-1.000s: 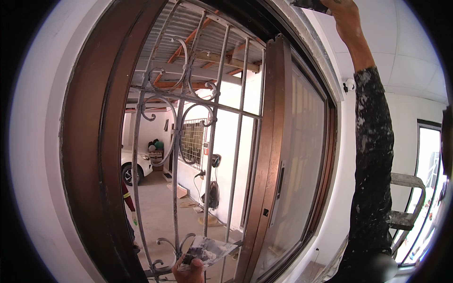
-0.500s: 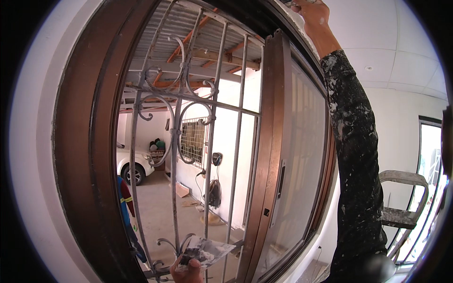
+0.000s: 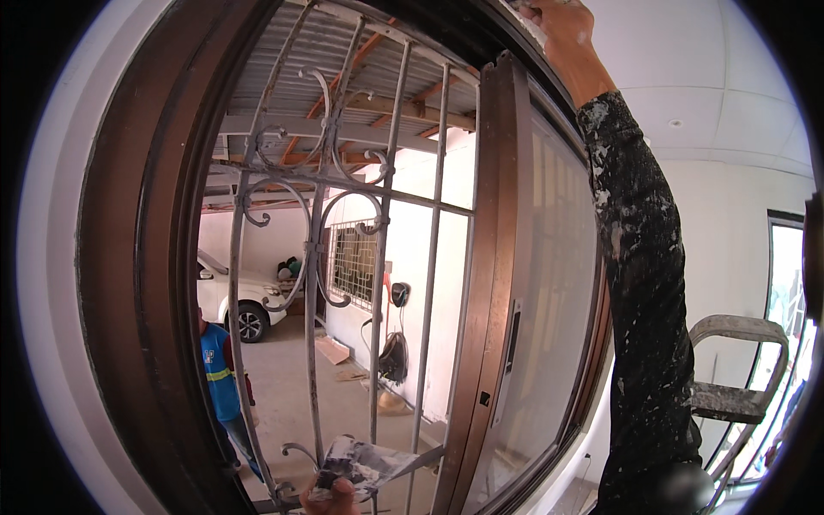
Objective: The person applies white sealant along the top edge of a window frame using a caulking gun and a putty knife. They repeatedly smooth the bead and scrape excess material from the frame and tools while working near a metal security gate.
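Observation:
Low in the view, my left hand grips a putty knife, its wide blade smeared with white compound and pointing to the right. The blade is in front of the grey window grille. My right arm, in a black sleeve spattered with white, reaches up to the top edge of the view. There my right hand is closed against the upper edge of the brown window frame, beside the white wall. Whatever its fingers hold is mostly cut off by the picture's edge.
A sliding glass pane fills the window's right side. A spattered stepladder stands at right. Beyond the grille are a person in a blue vest, a white car and a wall with a barred window.
My view has shifted slightly, so more of the person and car outside shows. My right hand is a little further left along the frame's top. The putty knife has tilted slightly.

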Demonstrator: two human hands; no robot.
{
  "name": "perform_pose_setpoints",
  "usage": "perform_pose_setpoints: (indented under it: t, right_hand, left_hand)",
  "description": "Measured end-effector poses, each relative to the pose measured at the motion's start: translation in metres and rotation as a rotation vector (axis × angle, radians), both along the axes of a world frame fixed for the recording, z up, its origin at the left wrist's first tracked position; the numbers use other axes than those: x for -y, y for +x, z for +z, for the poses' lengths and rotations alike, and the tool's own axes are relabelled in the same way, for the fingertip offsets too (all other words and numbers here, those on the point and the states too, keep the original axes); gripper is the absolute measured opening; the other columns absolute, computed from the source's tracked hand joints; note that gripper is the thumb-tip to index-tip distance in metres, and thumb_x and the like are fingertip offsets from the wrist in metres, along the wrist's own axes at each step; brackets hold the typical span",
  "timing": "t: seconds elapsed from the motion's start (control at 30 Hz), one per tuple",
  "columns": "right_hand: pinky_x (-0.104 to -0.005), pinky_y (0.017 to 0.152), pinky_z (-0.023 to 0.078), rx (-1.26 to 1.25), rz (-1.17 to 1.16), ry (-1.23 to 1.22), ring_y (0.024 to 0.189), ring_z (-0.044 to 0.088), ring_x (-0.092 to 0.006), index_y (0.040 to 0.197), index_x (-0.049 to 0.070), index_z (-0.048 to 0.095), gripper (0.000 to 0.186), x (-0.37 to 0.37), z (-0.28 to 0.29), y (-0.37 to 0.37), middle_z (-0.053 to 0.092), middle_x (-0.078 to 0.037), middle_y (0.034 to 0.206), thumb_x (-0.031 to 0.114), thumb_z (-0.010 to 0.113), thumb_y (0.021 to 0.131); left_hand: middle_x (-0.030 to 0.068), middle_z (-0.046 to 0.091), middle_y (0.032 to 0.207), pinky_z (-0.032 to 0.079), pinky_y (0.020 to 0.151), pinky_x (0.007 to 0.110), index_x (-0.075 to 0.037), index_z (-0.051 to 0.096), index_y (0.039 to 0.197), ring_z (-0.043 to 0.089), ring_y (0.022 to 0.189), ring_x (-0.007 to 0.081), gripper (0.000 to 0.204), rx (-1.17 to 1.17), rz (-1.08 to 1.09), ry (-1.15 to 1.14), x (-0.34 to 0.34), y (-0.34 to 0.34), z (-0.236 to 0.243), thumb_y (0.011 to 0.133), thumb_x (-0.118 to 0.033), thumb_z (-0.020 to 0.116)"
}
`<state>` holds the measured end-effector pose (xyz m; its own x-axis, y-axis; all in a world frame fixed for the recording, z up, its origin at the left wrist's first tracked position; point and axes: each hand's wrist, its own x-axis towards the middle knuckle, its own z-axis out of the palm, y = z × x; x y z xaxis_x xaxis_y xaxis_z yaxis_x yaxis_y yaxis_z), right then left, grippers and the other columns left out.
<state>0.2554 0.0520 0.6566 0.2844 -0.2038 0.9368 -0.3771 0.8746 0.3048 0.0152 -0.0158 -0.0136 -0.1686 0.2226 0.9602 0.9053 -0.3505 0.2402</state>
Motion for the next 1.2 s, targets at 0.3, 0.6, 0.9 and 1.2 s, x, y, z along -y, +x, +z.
perform_pose_setpoints:
  t: [0.3, 0.6, 0.9, 1.2]
  right_hand:
    - [-0.0332, 0.057, 0.051, -0.245, 0.01, -0.127, 0.066, 0.064, -0.0206, 0.093, -0.007, 0.058, 0.018, -0.015, 0.004, -0.003, 0.064, -0.012, 0.078, -0.001, 0.073, 0.086]
    - [-0.0312, 0.077, 0.062, -0.175, -0.11, -0.105, 0.084, 0.069, -0.0204, 0.1, -0.006, 0.064, 0.021, -0.082, -0.001, 0.056, 0.07, -0.013, 0.093, 0.002, 0.077, 0.085]
    - [-0.0326, 0.074, 0.062, -0.125, -0.108, -0.165, 0.083, 0.069, -0.0193, 0.096, -0.001, 0.062, 0.022, -0.12, -0.053, 0.117, 0.069, -0.01, 0.093, 0.002, 0.079, 0.083]
    - [-0.0303, 0.074, 0.061, 0.004, -0.181, 0.079, 0.076, 0.069, -0.0185, 0.095, -0.005, 0.063, 0.022, -0.037, -0.02, 0.045, 0.07, -0.01, 0.089, 0.002, 0.08, 0.082]
  left_hand:
    - [0.0187, 0.06, 0.091, 0.043, 0.079, 0.053, 0.007, 0.061, 0.126, 0.057, 0.081, 0.0363, 0.049, 0.043, -0.082, 0.013, 0.005, -0.002, 0.008, 0.077, 0.012, 0.056]
    - [0.0152, 0.053, 0.077, 0.041, 0.069, 0.052, 0.007, 0.063, 0.123, 0.051, 0.07, 0.0347, 0.045, 0.138, -0.198, 0.008, 0.011, 0.001, 0.019, 0.079, 0.013, 0.055]
    - [0.0121, 0.04, 0.065, 0.034, 0.056, 0.05, 0.006, 0.063, 0.122, 0.042, 0.059, 0.0345, 0.048, 0.013, -0.148, 0.137, 0.009, 0.003, 0.03, 0.076, 0.018, 0.052]
    - [0.0147, 0.045, 0.069, 0.038, 0.062, 0.049, 0.006, 0.055, 0.137, 0.041, 0.06, 0.0353, 0.07, -0.065, -0.077, 0.186, 0.005, 0.002, 0.023, 0.068, 0.02, 0.049]
